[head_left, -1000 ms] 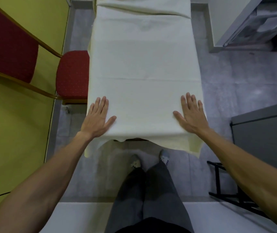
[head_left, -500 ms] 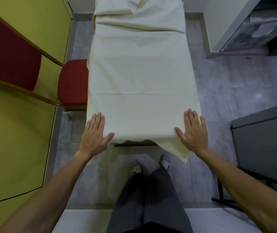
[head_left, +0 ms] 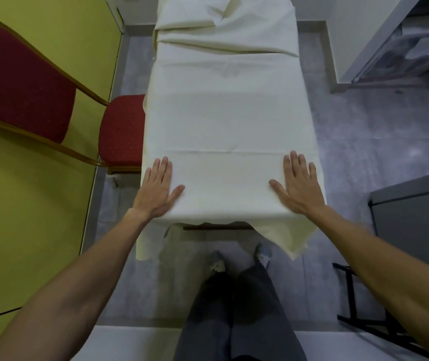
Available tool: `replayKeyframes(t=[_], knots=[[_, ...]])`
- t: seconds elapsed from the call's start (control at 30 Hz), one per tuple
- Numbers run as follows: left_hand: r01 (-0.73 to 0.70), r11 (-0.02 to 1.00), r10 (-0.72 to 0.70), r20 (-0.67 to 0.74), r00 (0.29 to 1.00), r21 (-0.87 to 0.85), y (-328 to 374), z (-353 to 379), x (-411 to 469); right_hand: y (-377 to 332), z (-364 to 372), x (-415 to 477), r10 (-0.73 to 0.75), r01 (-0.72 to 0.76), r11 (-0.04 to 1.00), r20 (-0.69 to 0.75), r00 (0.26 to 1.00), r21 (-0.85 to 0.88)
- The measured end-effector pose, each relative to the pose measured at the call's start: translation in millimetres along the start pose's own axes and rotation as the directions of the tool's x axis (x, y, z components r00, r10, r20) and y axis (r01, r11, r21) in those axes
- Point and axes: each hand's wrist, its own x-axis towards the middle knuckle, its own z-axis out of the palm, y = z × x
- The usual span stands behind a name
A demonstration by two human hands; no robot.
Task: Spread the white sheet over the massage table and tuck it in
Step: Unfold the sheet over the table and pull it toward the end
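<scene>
White sheet [head_left: 229,121] covers the massage table [head_left: 217,226], long axis running 12 to 6 o'clock. Left hand [head_left: 156,190] and right hand [head_left: 296,187] lie flat, open, gripping nothing; untucked corners hang at 6 o'clock, equally near.

Dim, even indoor light; wide-angle bending at edges, soft shadows, slightly blurry.

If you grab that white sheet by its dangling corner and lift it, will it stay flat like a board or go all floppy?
Probably floppy: the white sheet droops limply off the near end and bunches into soft folds at the far end. It looks thin, so likely light. It may slide too, perhaps why the left hand and right hand rest flat on it.
</scene>
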Motion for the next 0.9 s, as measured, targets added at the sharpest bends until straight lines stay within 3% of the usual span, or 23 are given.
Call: replayKeyframes(t=[0.63,0.77,0.9], knots=[[0.036,0.999,-0.037,-0.033,0.999,-0.028,49.4,22.2,-26.8,46.5,-20.4,-8.1,-0.077,0.079,0.996,0.06,0.995,-0.038],[0.048,0.999,-0.049,-0.05,0.998,-0.018,43.0,13.1,-20.5,19.3,-22.8,-10.1,-0.015,0.013,0.999,-0.045,0.999,-0.032],[0.008,0.999,-0.009,-0.047,0.999,-0.035,45.0,11.2,-10.6,-29.3,-7.4,-13.9,-0.078,0.078,0.997,-0.034,0.996,-0.003]])
